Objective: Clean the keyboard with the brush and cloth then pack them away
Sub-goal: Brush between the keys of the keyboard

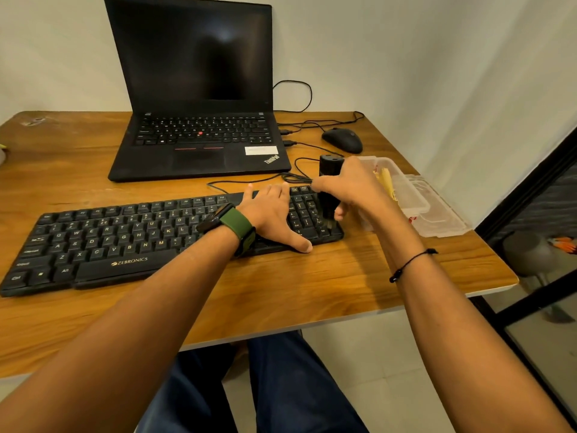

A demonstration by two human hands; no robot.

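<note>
Black brush (328, 195) is in your right hand's (352, 185) closed grip, mid-sweep over the keyboard (125, 239), frame centre; your left hand (271, 214) lies flat, holding nothing. Cloth wiping and packing remain.

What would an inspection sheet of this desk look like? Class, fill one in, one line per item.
Surface: wooden table, bare at the front.
Job's things: black keyboard lies flat; black brush stands upright on its right end; yellow cloth lies in an open clear container.
Clutter: open laptop with dark screen, mouse, container lid.
Hands: left hand presses flat on the keyboard; right hand grips the brush.
Cables: black cables trail between laptop, mouse and keyboard.
Surroundings: plain walls, tiled floor.
</note>
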